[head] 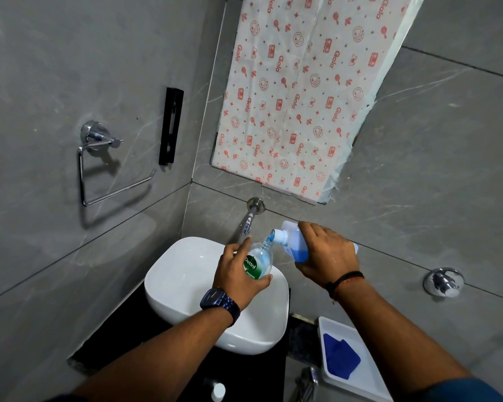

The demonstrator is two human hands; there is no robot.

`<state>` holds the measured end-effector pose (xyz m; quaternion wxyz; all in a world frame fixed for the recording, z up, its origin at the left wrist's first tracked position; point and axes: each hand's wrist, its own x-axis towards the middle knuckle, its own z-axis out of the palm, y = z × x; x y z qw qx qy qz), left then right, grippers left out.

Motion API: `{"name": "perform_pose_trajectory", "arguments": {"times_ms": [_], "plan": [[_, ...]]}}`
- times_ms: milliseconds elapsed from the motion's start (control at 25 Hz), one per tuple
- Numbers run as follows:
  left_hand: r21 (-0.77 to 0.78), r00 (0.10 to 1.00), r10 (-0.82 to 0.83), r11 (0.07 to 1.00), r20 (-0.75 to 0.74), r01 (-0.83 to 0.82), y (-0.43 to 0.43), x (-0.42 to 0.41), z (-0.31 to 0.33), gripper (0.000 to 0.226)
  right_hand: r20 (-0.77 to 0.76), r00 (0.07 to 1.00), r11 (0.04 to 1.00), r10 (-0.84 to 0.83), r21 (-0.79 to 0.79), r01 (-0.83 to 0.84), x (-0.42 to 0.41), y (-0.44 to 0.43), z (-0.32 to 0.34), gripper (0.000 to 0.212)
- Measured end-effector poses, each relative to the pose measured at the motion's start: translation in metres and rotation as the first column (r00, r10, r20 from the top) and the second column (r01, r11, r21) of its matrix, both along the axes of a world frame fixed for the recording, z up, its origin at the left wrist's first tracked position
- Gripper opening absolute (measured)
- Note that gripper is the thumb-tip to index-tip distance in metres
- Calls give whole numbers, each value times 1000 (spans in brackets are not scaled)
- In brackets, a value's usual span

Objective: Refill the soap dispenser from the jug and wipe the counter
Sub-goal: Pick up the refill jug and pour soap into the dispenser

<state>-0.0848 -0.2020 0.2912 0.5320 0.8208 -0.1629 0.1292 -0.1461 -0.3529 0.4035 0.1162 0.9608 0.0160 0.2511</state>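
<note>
My left hand (238, 274) grips a clear soap dispenser bottle (259, 261) with a green label, held over the white basin (183, 285), its pump off. My right hand (323, 253) holds a translucent jug (295, 245) of blue liquid, tilted with its white spout at the bottle's mouth. A blue stream runs from the spout into the bottle. A folded blue cloth (340, 356) lies in a white tray (369, 381) at the lower right. The black counter (122, 329) surrounds the basin.
A chrome tap (249, 219) sticks out of the grey wall just behind the bottle. A small white cap (218, 391) sits on the counter near the bottom edge. A chrome towel ring (99, 166) hangs on the left wall, a valve knob (443, 282) on the right.
</note>
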Motion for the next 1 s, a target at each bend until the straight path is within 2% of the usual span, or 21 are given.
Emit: {"name": "perform_pose_trajectory", "arguments": {"times_ms": [1000], "plan": [[0,1000,-7,1000,-18,7,-3,0,-3,98,23,1000,999,19,-26,-18,1,-5,-4,63]]}}
